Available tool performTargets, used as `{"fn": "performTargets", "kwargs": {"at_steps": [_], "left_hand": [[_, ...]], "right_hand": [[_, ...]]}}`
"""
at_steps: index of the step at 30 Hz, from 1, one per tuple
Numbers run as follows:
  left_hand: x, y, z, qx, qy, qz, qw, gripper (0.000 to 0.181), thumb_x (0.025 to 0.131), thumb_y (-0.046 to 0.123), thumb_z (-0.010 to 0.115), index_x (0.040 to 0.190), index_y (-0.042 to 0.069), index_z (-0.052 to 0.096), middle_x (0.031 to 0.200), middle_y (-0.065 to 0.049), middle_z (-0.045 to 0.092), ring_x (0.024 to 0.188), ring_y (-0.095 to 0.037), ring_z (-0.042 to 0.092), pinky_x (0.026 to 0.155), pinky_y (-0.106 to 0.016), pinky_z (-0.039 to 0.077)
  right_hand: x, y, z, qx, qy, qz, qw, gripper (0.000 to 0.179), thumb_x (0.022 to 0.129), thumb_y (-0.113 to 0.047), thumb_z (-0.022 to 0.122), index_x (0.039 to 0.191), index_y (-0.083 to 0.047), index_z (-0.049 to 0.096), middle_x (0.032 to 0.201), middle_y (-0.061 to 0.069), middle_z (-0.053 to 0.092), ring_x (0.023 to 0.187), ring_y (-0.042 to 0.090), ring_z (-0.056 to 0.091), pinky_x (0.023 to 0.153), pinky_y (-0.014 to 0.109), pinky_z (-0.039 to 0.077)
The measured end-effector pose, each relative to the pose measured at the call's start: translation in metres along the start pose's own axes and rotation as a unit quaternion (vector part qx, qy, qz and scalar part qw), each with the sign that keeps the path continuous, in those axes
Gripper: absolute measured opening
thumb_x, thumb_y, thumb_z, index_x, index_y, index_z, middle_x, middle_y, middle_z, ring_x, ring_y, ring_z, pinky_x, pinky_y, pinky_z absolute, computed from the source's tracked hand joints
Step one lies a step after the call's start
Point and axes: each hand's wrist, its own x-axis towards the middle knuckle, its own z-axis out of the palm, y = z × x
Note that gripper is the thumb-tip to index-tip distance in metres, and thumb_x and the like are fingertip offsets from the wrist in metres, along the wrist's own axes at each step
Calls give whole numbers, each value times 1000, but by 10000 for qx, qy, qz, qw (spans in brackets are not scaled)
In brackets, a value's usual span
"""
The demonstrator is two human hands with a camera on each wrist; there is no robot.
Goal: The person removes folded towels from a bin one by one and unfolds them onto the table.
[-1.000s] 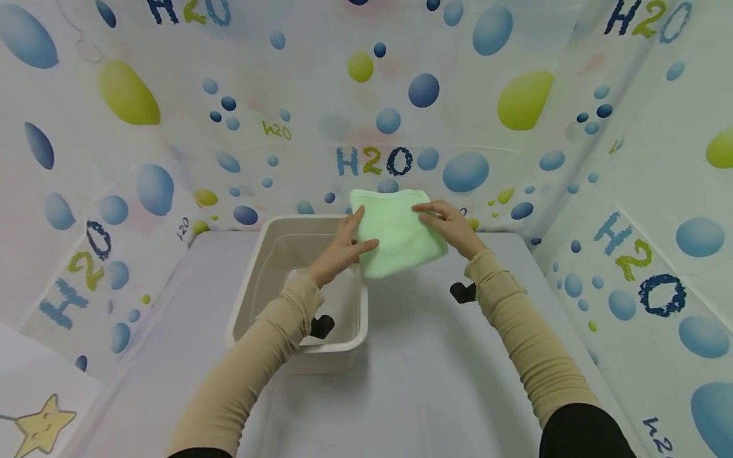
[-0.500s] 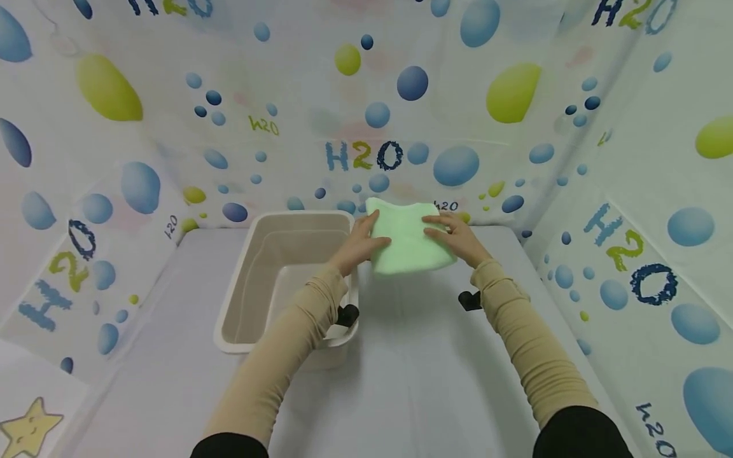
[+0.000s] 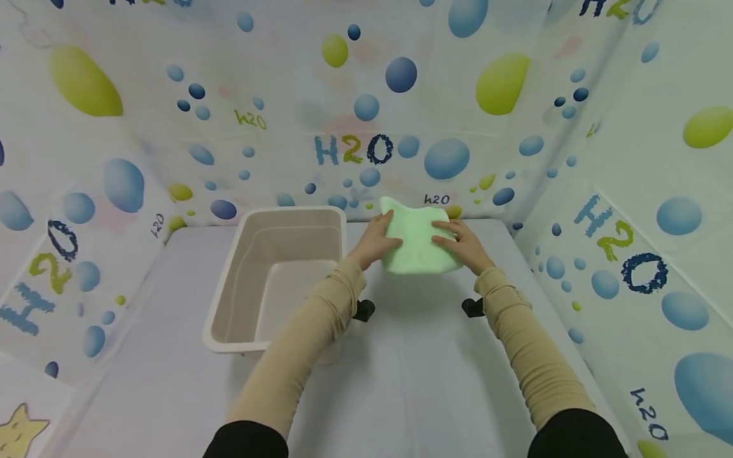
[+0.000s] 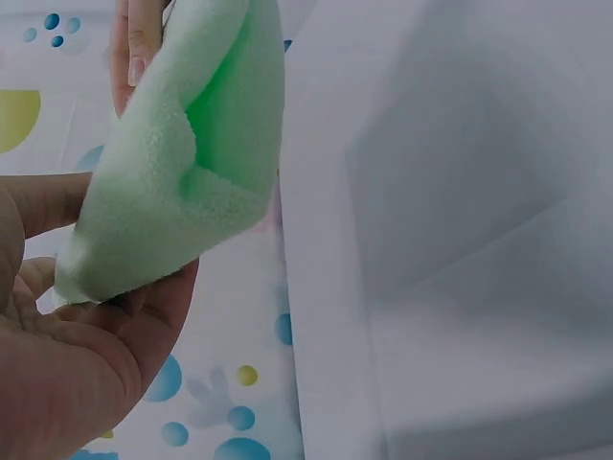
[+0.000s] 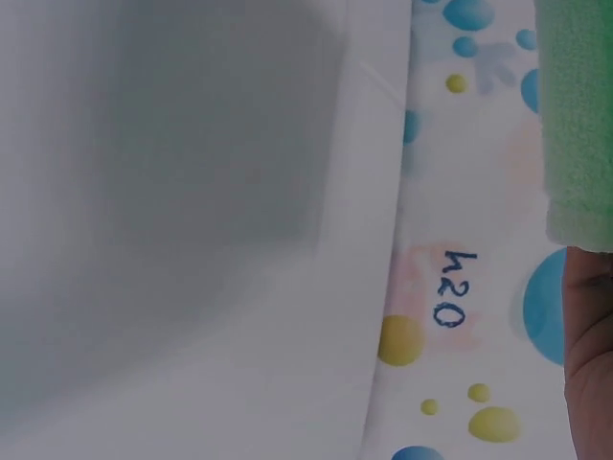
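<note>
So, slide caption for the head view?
Two hands hold a green cloth above a white table, beside a beige tub.

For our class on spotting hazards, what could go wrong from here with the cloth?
Held aloft by the left hand and right hand, the green cloth might slip. It gapes in the left wrist view, so might unfold. The left sleeve overlaps the bin in the head view and might bump it.

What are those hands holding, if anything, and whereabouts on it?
A folded pale green cloth: the left hand pinches its left edge between thumb and fingers, and the right hand holds its right side.
</note>
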Motion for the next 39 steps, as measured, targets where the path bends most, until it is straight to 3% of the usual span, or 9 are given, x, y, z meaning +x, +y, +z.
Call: {"fn": "performTargets", "kwargs": {"at_steps": [9,15,21,25,32,39], "left_hand": [[11,-1,23,-115,-6,87,9999,72,79,9,56,141,16,19,145,-11,18,131,-25,24,106,-39,26],[16,-1,39,-91,-74,-73,9999,72,80,8,54,141,19,17,148,-11,11,135,-26,16,107,-41,25],[19,-1,55,-105,-104,-204,9997,73,79,8,54,141,18,17,148,-10,12,134,-27,20,105,-42,28],[21,-6,65,-48,-114,-241,9996,74,78,9,55,141,18,18,147,-10,13,133,-27,21,104,-42,30],[17,-18,88,-89,-228,-247,9994,77,73,4,56,141,15,19,147,-12,14,132,-28,24,101,-41,34],[15,-32,104,-11,-162,-229,9996,80,69,-5,51,140,13,19,147,-12,14,133,-29,21,101,-41,34]], "right_hand": [[-5,21,-6,4,356,36,9994,51,76,-48,59,122,-28,51,131,2,39,118,23,38,93,45,36],[-10,34,-9,-58,400,79,9992,50,78,-45,59,123,-26,50,132,3,38,121,24,36,96,47,34],[-15,47,-13,-15,413,188,9990,43,82,-33,58,124,-25,50,133,1,38,125,23,32,101,47,29],[-19,51,-17,-33,372,336,9987,41,83,-24,57,124,-23,50,135,3,36,127,26,30,101,49,27],[-25,78,-16,-422,266,279,9984,42,82,-23,58,123,-21,51,134,7,38,126,30,31,99,50,29],[-30,91,-11,-658,255,317,9970,40,82,-20,58,122,-18,52,134,8,39,127,31,32,102,50,27]]}}
